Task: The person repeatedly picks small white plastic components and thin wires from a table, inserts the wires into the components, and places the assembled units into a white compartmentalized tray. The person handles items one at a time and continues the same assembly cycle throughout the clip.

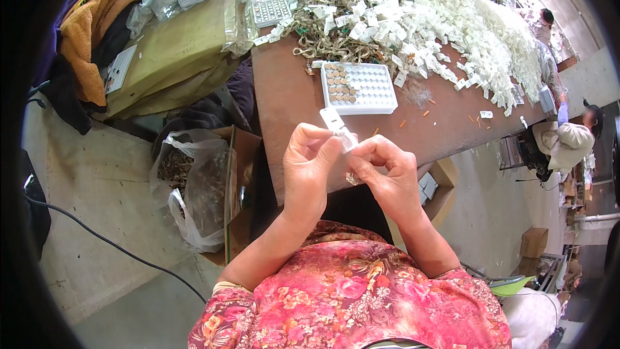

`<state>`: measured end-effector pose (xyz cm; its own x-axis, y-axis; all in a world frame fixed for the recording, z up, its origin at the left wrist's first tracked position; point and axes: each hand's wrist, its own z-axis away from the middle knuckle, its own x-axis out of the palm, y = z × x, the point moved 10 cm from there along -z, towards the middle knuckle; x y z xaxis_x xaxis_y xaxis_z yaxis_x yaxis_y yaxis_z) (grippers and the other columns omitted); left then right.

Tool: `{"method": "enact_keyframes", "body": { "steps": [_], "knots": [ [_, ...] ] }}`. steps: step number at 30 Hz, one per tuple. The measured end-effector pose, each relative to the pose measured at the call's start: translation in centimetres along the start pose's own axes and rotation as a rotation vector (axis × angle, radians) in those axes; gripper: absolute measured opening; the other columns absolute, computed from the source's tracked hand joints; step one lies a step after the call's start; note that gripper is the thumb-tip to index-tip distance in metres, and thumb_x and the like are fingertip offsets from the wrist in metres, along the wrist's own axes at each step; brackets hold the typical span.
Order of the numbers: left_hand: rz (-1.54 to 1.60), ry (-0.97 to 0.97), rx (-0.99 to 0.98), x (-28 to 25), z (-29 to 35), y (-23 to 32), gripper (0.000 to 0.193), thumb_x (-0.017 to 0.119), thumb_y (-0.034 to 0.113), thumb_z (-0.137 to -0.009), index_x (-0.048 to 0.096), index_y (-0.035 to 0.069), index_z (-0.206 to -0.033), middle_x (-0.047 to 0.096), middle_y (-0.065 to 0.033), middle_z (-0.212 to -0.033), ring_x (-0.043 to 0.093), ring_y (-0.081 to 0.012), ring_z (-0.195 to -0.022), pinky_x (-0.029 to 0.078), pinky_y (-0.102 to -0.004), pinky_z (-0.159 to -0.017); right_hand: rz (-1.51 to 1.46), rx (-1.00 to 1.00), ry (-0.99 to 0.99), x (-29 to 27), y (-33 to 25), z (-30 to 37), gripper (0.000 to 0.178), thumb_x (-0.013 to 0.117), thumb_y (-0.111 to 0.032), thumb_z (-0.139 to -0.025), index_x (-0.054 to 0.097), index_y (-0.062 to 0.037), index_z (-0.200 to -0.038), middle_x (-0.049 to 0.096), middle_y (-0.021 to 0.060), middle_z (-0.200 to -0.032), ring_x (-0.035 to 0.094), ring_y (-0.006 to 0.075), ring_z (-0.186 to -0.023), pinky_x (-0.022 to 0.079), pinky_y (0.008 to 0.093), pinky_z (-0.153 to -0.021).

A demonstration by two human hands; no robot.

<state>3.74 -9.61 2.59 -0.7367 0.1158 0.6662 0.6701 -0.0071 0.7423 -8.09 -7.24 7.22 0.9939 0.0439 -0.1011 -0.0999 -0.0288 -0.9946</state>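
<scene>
Above the near table edge, my left hand (305, 165) pinches a small white card (332, 118) with a dark slot and a clear plastic part at its lower end. The fingertips of my right hand (395, 178) are closed at that clear end, touching or almost touching it. A small pale, shiny looped piece (352, 178) hangs below my right fingers; its kind is too small to make out. Just beyond my hands lies a white tray (361, 110) with rows of round hollows. Brown discs (338, 84) fill its left part, and pale ones show across the rest.
A large heap of white tags (445, 19) covers the table's far side, beside tangled brownish strands (336, 42). Small orange bits (426, 114) lie on the brown tabletop (290, 103). An open carton (234, 181) and a plastic bag (194, 200) stand at left; another person (568, 136) sits far right.
</scene>
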Motion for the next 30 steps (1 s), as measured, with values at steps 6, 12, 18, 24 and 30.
{"method": "enact_keyframes", "body": {
  "steps": [6,12,18,24,30],
  "knots": [
    [0.086,-0.033,-0.053,0.0,-0.5,-1.5,0.013,0.058,0.018,-0.096,0.051,0.008,-0.101,0.067,-0.0166,-0.101,0.066,-0.0213,-0.095,0.052,-0.0324,-0.083,-0.081,0.060,-0.019,-0.3,2.2,-0.7,0.009,0.068,-0.006,-0.088,0.064,0.0007,-0.091,0.066,-0.0002,-0.075,0.057,0.0027,-0.072,0.047,0.0200,-0.065],
    [0.197,0.031,0.001,-1.3,-1.9,-2.3,0.013,0.053,0.018,-0.099,0.049,0.007,-0.103,0.065,-0.0131,-0.101,0.065,-0.0209,-0.094,0.053,-0.0350,-0.085,-0.044,-0.048,0.016,-2.1,2.4,-2.5,0.016,0.072,-0.012,-0.084,0.068,0.0004,-0.093,0.069,0.0032,-0.086,0.060,0.0065,-0.082,0.049,0.0243,-0.074],
    [0.373,0.091,-0.094,-2.9,-3.8,-4.7,0.014,0.051,0.020,-0.100,0.047,0.009,-0.106,0.060,-0.0085,-0.096,0.057,-0.0136,-0.073,0.048,-0.0243,-0.065,0.896,-0.460,0.284,-5.0,0.2,-8.8,0.013,0.068,-0.015,-0.082,0.072,-0.0098,-0.093,0.067,0.0097,-0.089,0.063,0.0284,-0.083,0.050,0.0364,-0.073],
    [0.332,0.169,-0.151,-3.9,-3.6,-5.3,0.014,0.052,0.021,-0.100,0.048,0.009,-0.106,0.061,-0.0081,-0.097,0.043,-0.0055,-0.057,0.034,-0.0170,-0.048,0.926,-0.423,0.126,-4.0,1.9,-11.8,0.011,0.068,-0.016,-0.080,0.071,-0.0106,-0.089,0.063,0.0070,-0.083,0.060,0.0273,-0.085,0.048,0.0389,-0.074],
    [0.318,0.158,-0.174,-3.6,-3.7,-5.3,0.014,0.051,0.021,-0.100,0.049,0.009,-0.107,0.062,-0.0079,-0.098,0.042,-0.0043,-0.056,0.032,-0.0160,-0.047,0.800,-0.343,0.095,-4.7,2.0,-12.3,0.010,0.068,-0.009,-0.079,0.069,-0.0067,-0.088,0.064,0.0088,-0.086,0.063,0.0231,-0.075,0.050,0.0336,-0.068]
  ]
}}
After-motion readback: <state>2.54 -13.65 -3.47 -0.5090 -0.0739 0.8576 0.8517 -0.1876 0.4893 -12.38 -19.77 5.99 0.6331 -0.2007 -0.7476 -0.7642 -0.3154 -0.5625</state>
